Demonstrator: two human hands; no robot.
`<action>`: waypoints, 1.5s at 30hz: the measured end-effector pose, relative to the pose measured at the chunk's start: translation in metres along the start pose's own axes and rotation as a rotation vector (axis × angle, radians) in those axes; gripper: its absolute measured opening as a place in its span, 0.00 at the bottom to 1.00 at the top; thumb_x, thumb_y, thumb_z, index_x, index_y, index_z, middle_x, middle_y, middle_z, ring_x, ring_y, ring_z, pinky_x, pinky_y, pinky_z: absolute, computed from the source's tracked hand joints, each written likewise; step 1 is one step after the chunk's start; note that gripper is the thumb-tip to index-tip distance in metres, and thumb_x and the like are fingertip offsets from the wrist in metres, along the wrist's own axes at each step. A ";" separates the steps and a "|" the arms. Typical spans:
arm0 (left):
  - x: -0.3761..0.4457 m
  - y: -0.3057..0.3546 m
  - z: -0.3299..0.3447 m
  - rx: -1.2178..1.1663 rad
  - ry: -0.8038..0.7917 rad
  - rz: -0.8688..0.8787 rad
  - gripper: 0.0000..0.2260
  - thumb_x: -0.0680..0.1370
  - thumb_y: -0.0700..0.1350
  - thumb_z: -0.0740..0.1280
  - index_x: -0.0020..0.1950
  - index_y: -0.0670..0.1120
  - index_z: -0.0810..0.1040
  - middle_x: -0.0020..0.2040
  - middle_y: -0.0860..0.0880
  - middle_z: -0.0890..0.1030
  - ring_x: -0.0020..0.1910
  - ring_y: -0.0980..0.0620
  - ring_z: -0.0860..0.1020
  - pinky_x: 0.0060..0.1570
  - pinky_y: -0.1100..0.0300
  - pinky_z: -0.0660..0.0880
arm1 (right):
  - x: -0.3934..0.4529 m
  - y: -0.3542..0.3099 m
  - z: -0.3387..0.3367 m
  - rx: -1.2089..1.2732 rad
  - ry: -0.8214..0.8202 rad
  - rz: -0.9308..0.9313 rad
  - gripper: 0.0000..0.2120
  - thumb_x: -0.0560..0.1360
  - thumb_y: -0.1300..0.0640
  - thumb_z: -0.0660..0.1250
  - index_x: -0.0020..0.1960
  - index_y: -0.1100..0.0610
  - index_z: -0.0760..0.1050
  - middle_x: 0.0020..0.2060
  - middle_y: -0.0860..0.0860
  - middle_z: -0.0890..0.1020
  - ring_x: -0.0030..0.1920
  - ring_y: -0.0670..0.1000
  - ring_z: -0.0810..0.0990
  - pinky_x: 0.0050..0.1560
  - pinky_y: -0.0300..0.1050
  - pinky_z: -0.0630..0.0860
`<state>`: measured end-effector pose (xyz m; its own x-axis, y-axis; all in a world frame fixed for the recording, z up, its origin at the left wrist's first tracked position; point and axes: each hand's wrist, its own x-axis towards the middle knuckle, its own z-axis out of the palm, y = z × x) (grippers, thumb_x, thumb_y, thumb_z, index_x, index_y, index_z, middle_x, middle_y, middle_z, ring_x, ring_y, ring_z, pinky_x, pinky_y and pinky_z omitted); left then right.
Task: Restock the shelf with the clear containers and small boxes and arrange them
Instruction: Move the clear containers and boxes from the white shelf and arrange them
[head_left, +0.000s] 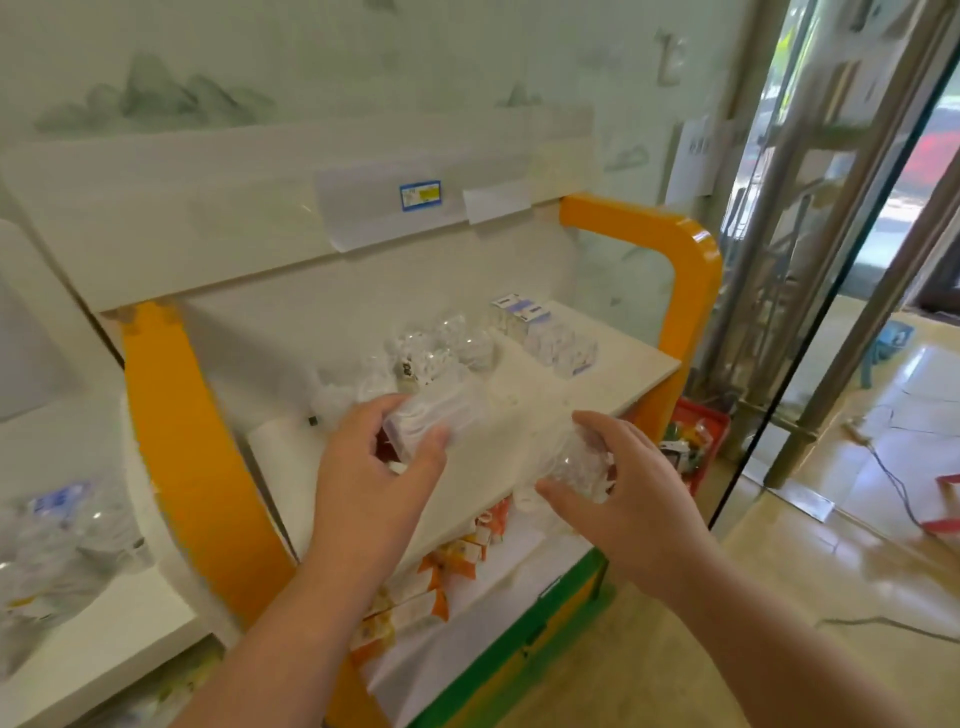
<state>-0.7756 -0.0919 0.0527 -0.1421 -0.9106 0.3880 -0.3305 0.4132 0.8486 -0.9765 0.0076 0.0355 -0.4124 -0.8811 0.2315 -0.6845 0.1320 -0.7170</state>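
Head view: the left hand (382, 457) is seen closed around a small box (436, 421) wrapped in clear film, held just above the front half of the white shelf (613, 379), while the right hand (608, 483) is wrapped about a clear container (582, 460) at the shelf's front edge. Further clear containers (447, 343) are gathered toward the back edge, and a row of small boxes (545, 332) with blue tops is lined up near the back right corner. The step in hand is judged to be placement: the box would best be set down flat beside its row with its printed face forward, and the container lowered upright among its kind, gaps being closed afterwards. The containers appear thin, glossy and rounded, likely light and easily tipped or dented, so a gentle grip is advised; the boxes look rigid, square-edged and slippery under their film. Motion blur hides finer detail.
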 end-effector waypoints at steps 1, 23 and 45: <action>0.008 -0.001 0.006 0.012 0.004 -0.002 0.14 0.72 0.55 0.72 0.56 0.60 0.76 0.49 0.58 0.79 0.46 0.65 0.76 0.42 0.71 0.71 | 0.013 0.004 0.000 -0.001 -0.011 0.009 0.36 0.69 0.37 0.73 0.72 0.37 0.61 0.65 0.34 0.68 0.63 0.38 0.69 0.61 0.40 0.69; 0.100 -0.020 0.082 0.126 0.253 -0.204 0.11 0.74 0.47 0.74 0.53 0.58 0.78 0.46 0.53 0.83 0.42 0.58 0.80 0.40 0.69 0.74 | 0.257 0.083 0.085 0.009 -0.357 -0.408 0.32 0.71 0.47 0.74 0.72 0.47 0.67 0.65 0.45 0.70 0.64 0.48 0.72 0.64 0.39 0.68; 0.133 -0.008 0.240 -0.199 0.166 -0.320 0.16 0.75 0.37 0.72 0.59 0.52 0.80 0.49 0.48 0.83 0.46 0.50 0.80 0.46 0.49 0.82 | 0.301 0.201 -0.040 0.253 -0.340 -0.341 0.24 0.71 0.51 0.75 0.64 0.43 0.71 0.55 0.35 0.72 0.58 0.38 0.74 0.56 0.32 0.72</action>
<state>-1.0154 -0.2185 0.0110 0.0960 -0.9865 0.1324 -0.1443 0.1178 0.9825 -1.2621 -0.2131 -0.0124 0.0541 -0.9575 0.2833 -0.5624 -0.2637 -0.7837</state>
